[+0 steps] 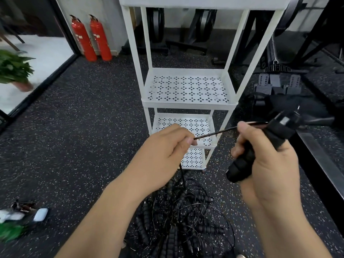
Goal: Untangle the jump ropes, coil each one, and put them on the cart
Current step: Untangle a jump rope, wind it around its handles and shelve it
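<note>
Speckled gym floor (pixel 83 127), white cart (pixel 188 105) far centre. Tangled jump ropes (pixel 178 216) heaped on floor, near side of cart, below hands. Right hand (pixel 264 161) grips black handle (pixel 279 131); left hand (pixel 163 153) pinches its thin cord (pixel 214 134) taut between them. Step in hand, by look of it: freeing one rope. Next likely calls for steady draw through left fingers, then coiling — snags probable.

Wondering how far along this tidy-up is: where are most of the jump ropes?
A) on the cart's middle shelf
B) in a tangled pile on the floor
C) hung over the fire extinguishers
B: the pile lies tangled on the floor before the cart, and only one rope is lifted, between the left hand and right hand.
</note>
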Demonstrator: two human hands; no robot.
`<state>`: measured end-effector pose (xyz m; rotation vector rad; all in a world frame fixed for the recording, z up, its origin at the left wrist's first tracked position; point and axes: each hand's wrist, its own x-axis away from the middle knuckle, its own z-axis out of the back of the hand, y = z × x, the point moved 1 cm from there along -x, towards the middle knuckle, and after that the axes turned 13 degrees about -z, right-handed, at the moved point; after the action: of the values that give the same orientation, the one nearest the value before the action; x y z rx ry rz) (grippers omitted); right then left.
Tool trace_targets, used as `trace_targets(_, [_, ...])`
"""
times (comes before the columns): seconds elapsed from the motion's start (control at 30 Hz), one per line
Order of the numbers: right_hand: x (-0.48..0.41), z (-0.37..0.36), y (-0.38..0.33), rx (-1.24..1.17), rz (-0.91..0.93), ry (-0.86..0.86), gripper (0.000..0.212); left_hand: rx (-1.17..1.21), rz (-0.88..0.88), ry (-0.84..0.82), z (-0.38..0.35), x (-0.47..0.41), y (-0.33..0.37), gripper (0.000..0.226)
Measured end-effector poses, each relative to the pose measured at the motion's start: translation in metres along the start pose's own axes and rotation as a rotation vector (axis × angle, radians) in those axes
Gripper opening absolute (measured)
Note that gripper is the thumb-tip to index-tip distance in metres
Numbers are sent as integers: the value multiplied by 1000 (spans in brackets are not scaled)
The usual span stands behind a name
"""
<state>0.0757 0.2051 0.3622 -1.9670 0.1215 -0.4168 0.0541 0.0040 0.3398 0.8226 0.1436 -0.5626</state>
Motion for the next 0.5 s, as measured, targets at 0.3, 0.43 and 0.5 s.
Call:
trace_targets(0.3, [6,-11,18,169,-108,-130,14,64,-46,55,1,-1,11,19])
trace_targets(0.43, [10,-16,25,384,-35,-160,7,64,-82,66,3,0,11,18])
trace_targets(0.5, [9,-16,24,352,-59,-162,12,64,-69,46,3,2,11,17])
